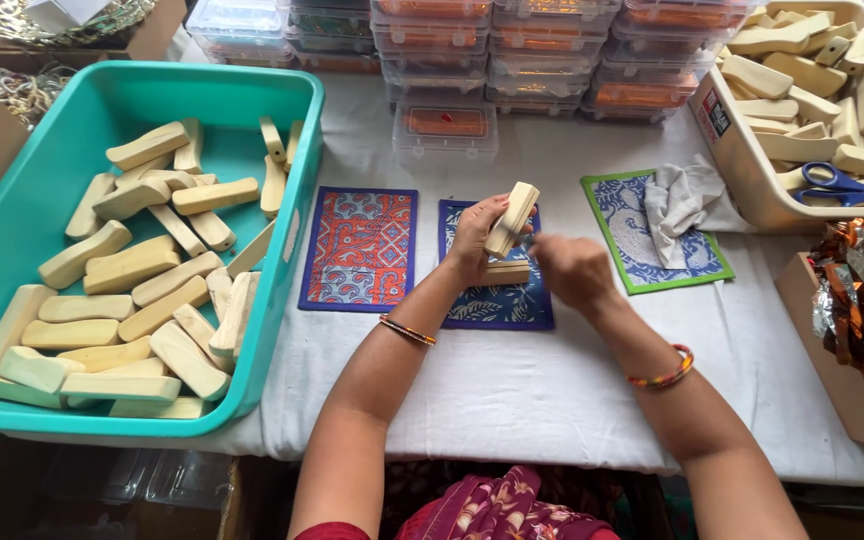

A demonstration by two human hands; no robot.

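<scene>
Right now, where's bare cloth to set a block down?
Bare white cloth lies along the near edge, between the forearms and below the patterned mats. Another patch sits behind the mats, before the stacked clear boxes. Teal tub and white bin crowd the sides.

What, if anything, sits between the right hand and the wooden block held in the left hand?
Nothing visible does. The left hand holds the wooden block upright above the blue patterned mat, and the right hand is right beside its lower end, fingers toward it. Whether they touch it cannot be told.

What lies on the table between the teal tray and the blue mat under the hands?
In the head view, a red and blue patterned mat lies between the teal tray and the blue mat.
</scene>
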